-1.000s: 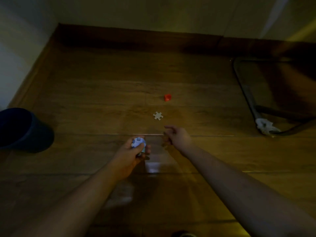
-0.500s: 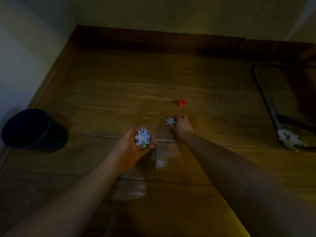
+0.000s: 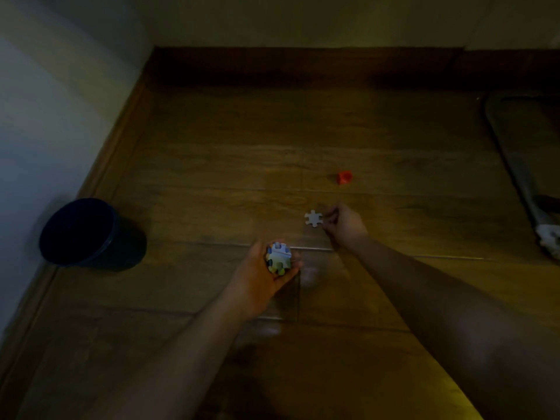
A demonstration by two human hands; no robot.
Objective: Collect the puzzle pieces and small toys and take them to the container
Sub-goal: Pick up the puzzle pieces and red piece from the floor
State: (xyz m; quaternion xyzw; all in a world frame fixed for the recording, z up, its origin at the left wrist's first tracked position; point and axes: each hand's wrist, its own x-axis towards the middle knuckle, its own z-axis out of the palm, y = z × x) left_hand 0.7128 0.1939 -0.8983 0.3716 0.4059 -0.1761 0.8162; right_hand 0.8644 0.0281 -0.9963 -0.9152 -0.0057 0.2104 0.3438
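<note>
My left hand [image 3: 262, 275] is palm up and holds a small stack of coloured puzzle pieces [image 3: 278, 258]. A single pale puzzle piece [image 3: 313, 218] sits just left of my right hand [image 3: 344, 223], whose fingertips pinch its right edge; I cannot tell if the piece has left the wooden floor. A small red toy [image 3: 344, 177] lies on the floor a little beyond my right hand. The dark blue container [image 3: 88, 234] stands on the floor at the left, near the wall.
A white wall [image 3: 45, 116] runs along the left with a wooden skirting board. A dark metal frame [image 3: 515, 165] with a white foot [image 3: 550, 237] lies at the right edge. The room is dim.
My right hand reached forward from beside the left hand to the pale puzzle piece and closed its fingers on the edge. The left hand kept its stack. The view swung right.
</note>
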